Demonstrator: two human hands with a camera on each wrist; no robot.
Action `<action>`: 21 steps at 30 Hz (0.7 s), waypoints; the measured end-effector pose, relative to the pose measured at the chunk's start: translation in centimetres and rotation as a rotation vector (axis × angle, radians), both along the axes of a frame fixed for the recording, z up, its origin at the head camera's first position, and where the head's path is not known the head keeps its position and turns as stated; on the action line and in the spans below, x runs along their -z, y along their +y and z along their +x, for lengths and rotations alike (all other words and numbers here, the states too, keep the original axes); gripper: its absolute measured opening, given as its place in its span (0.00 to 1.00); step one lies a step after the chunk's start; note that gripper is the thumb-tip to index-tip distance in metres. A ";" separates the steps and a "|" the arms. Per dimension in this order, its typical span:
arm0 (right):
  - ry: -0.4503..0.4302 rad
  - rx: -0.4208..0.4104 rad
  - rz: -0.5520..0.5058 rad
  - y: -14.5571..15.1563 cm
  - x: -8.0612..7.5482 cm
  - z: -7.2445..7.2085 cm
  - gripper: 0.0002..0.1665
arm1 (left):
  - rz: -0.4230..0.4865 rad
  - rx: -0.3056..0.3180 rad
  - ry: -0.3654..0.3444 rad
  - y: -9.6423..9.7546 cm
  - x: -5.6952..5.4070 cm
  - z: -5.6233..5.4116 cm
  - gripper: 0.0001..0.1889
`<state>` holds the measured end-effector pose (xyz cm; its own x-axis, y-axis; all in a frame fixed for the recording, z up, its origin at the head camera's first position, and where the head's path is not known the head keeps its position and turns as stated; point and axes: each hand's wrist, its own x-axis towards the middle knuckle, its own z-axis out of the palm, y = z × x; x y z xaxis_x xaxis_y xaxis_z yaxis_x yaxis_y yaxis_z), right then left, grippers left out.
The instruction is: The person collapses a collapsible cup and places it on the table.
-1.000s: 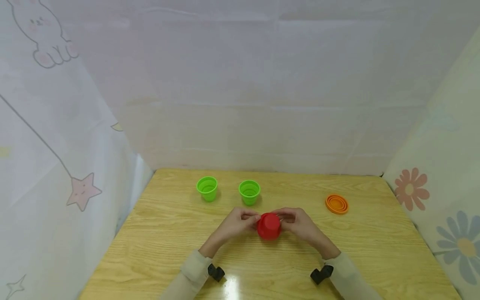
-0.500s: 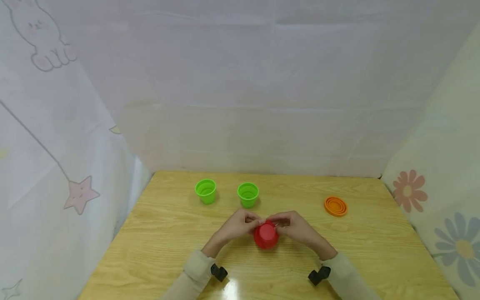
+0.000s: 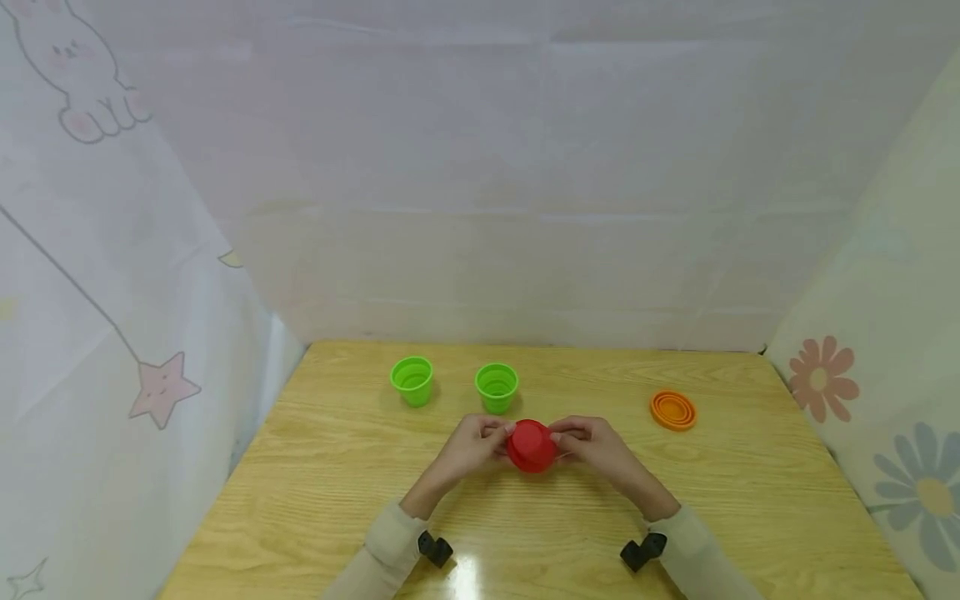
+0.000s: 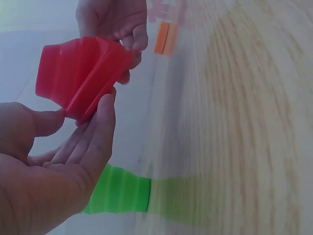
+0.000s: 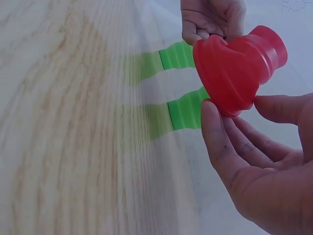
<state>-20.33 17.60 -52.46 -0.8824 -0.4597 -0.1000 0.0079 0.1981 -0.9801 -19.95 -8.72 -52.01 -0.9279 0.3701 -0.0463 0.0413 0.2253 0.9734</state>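
Head view from above puts both hands together over the table: the left hand [image 3: 468,448] and the right hand [image 3: 597,448] each pinch one side of a red collapsible cup [image 3: 531,447], thumb on the outer wall and fingers at the wide rim. Between them the cup hangs upside down, base up and somewhat tilted, clear of the wood; from either wrist you can see its ribbed wall buckled out of line, with a fold running down toward the rim. Both forearms wear pale sleeves [image 3: 395,537], with small black devices [image 3: 435,550] at the wrists.

Just beyond the hands, a green collapsible cup [image 3: 497,388] stands upright and drawn out to full height, and to its left a second green cup [image 3: 412,382] stands likewise. Well off to the right, an orange collapsible cup [image 3: 672,410] lies pressed flat into rings. All three sit on the wood-grain table [image 3: 322,492], before a pale cloth backdrop [image 3: 525,192], its side panels printed with a rabbit, a star and flowers.
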 end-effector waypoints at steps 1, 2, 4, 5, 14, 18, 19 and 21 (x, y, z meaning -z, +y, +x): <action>-0.007 0.007 0.007 0.0 0.1 0.0 0.25 | 0.013 0.000 -0.006 0.0 0.0 0.1 0.15; -0.013 0.013 0.012 0.1 0.2 0.0 0.26 | 0.024 -0.001 -0.020 0.1 0.0 0.2 0.15; -0.025 0.021 0.016 0.1 0.3 0.0 0.27 | 0.039 0.007 -0.039 0.2 0.1 0.6 0.15; -0.034 0.028 0.016 0.1 0.4 0.1 0.27 | 0.045 0.011 -0.050 0.3 0.1 0.7 0.16; -0.042 0.057 0.000 0.6 1.0 0.1 0.23 | 0.075 0.032 -0.111 0.8 0.9 1.2 0.16; -0.004 0.037 0.004 0.6 0.5 -0.1 0.21 | 0.079 0.051 -0.104 0.4 0.4 0.7 0.17; 0.007 0.029 0.013 0.6 0.4 -0.1 0.21 | 0.078 0.056 -0.098 0.3 0.4 0.6 0.17; 0.026 0.001 0.030 0.6 0.1 0.1 0.20 | 0.085 0.066 -0.107 0.3 0.3 0.5 0.17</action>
<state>-20.23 18.16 -52.57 -0.8851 -0.4564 -0.0911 -0.0171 0.2274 -0.9736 -19.45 -8.47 -52.28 -0.8930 0.4365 -0.1100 -0.0522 0.1422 0.9885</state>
